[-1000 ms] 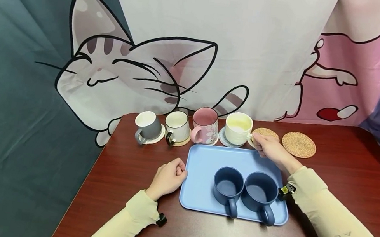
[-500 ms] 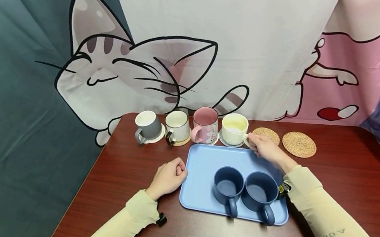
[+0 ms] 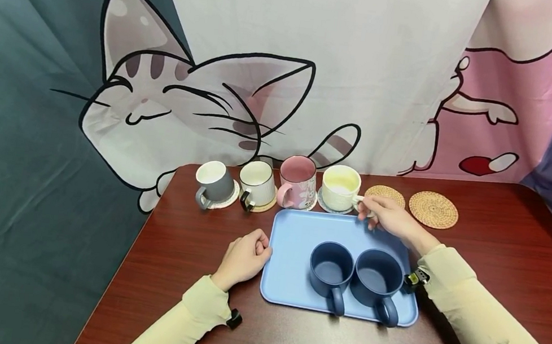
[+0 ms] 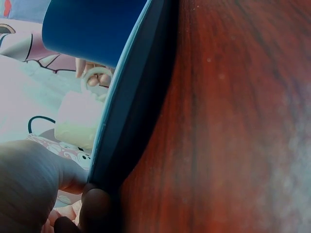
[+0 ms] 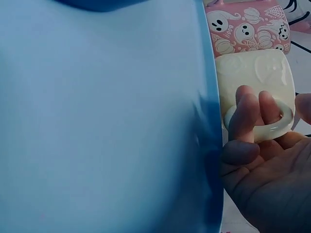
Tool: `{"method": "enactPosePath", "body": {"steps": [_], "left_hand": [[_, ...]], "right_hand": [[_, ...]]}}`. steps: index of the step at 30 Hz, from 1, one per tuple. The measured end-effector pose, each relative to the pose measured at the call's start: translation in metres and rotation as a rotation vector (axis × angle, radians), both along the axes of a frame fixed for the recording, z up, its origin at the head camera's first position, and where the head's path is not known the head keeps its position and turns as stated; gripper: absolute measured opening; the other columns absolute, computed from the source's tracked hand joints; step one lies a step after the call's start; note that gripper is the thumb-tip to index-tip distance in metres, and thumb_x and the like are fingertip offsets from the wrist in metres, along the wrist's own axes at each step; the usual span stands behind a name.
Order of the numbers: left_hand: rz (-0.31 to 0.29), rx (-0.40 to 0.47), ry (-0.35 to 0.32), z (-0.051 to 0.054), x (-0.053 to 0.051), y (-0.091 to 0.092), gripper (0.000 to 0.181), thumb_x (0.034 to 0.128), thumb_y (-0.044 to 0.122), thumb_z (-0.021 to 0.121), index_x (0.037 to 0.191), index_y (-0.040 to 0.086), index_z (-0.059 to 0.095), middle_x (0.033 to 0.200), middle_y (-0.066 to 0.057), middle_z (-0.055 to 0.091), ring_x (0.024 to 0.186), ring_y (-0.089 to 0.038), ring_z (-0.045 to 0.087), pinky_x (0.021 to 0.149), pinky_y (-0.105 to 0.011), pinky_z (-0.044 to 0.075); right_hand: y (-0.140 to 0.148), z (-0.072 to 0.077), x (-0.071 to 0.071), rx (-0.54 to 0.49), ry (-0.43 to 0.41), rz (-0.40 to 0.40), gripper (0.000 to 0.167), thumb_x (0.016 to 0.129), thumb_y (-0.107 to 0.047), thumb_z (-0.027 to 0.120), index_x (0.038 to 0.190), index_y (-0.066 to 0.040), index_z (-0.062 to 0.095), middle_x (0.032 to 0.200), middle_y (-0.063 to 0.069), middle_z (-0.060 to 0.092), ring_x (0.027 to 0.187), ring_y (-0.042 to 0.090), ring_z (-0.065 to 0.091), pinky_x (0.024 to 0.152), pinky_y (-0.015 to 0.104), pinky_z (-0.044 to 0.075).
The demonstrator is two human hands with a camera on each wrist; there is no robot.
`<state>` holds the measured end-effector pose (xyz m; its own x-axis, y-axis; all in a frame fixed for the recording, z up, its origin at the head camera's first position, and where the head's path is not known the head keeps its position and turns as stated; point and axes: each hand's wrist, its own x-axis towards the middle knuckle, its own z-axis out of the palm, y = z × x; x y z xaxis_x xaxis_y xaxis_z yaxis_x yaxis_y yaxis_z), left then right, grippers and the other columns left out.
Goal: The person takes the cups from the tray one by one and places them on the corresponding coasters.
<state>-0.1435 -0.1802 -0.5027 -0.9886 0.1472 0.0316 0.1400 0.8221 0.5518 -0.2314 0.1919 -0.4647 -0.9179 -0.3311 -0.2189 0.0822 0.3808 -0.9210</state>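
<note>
The cream cup (image 3: 340, 188) stands upright on a pale blue coaster (image 3: 322, 199) at the back of the table, its handle turned right. My right hand (image 3: 391, 216) is at that handle (image 5: 274, 128). In the right wrist view its fingers lie loosely in and beside the loop, the thumb spread away from it. My left hand (image 3: 244, 256) grips the left edge of the light blue tray (image 3: 291, 259), thumb above and a finger below the rim in the left wrist view. On the tray stand two dark blue mugs, one left (image 3: 331, 269) and one right (image 3: 377, 277).
Left of the cream cup, a pink mug (image 3: 298, 183), a white mug with a black handle (image 3: 258, 184) and a grey mug (image 3: 216, 182) stand on coasters. Two woven coasters (image 3: 433, 210) lie to the right. A cat-print cloth (image 3: 187, 99) hangs behind the table.
The cream cup has shifted left and come down onto its coaster. My right hand followed it, then loosened and drew slightly back from the handle. My left hand stayed at the tray.
</note>
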Motion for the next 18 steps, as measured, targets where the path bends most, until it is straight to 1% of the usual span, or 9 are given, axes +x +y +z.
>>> {"method": "enactPosePath", "body": {"steps": [4, 7, 10, 12, 15, 18], "left_hand": [[0.001, -0.001, -0.006, 0.001, 0.000, 0.000, 0.011, 0.0923, 0.030, 0.067, 0.085, 0.027, 0.059, 0.068, 0.013, 0.054, 0.060, -0.006, 0.052, 0.063, -0.028, 0.043], [0.001, -0.002, -0.006, 0.001, 0.000, 0.000, 0.011, 0.0923, 0.030, 0.067, 0.085, 0.027, 0.059, 0.069, 0.013, 0.054, 0.060, -0.006, 0.052, 0.063, -0.028, 0.043], [0.002, 0.001, -0.005, 0.001, 0.000, -0.001, 0.011, 0.0925, 0.029, 0.067, 0.085, 0.027, 0.059, 0.069, 0.013, 0.054, 0.060, -0.007, 0.052, 0.062, -0.028, 0.043], [0.000, 0.004, -0.004, 0.001, 0.000, -0.001, 0.011, 0.0926, 0.029, 0.067, 0.085, 0.026, 0.059, 0.069, 0.013, 0.054, 0.060, -0.007, 0.052, 0.062, -0.028, 0.043], [0.001, 0.009, -0.004, 0.001, 0.000, -0.001, 0.011, 0.0927, 0.029, 0.067, 0.085, 0.026, 0.059, 0.068, 0.013, 0.054, 0.060, -0.007, 0.052, 0.062, -0.029, 0.043], [-0.001, 0.007, -0.006, 0.000, 0.000, 0.000, 0.012, 0.0928, 0.029, 0.067, 0.085, 0.027, 0.059, 0.068, 0.013, 0.054, 0.060, -0.007, 0.052, 0.062, -0.029, 0.043]], "right_hand": [[0.002, 0.001, 0.003, -0.003, 0.015, -0.013, 0.046, 0.113, -0.036, 0.041, 0.127, 0.005, 0.056, 0.109, 0.012, 0.070, 0.070, 0.011, 0.064, 0.064, 0.025, 0.044], [0.004, 0.002, 0.004, -0.018, 0.027, -0.018, 0.045, 0.112, -0.034, 0.043, 0.130, 0.006, 0.056, 0.112, 0.014, 0.069, 0.070, 0.011, 0.065, 0.062, 0.025, 0.045], [0.006, 0.001, 0.005, -0.022, 0.045, -0.016, 0.044, 0.112, -0.032, 0.045, 0.132, 0.006, 0.055, 0.111, 0.014, 0.067, 0.071, 0.011, 0.066, 0.062, 0.026, 0.046], [0.008, 0.000, 0.006, -0.018, 0.054, -0.021, 0.044, 0.112, -0.032, 0.046, 0.132, 0.005, 0.055, 0.107, 0.014, 0.066, 0.071, 0.011, 0.066, 0.062, 0.027, 0.048], [0.011, 0.000, 0.008, -0.015, 0.074, -0.028, 0.045, 0.111, -0.032, 0.047, 0.136, 0.005, 0.054, 0.105, 0.013, 0.067, 0.072, 0.011, 0.068, 0.062, 0.027, 0.050], [0.014, 0.000, 0.010, -0.033, 0.082, -0.038, 0.047, 0.111, -0.031, 0.047, 0.139, 0.006, 0.052, 0.102, 0.010, 0.067, 0.072, 0.012, 0.069, 0.063, 0.026, 0.051]]}}
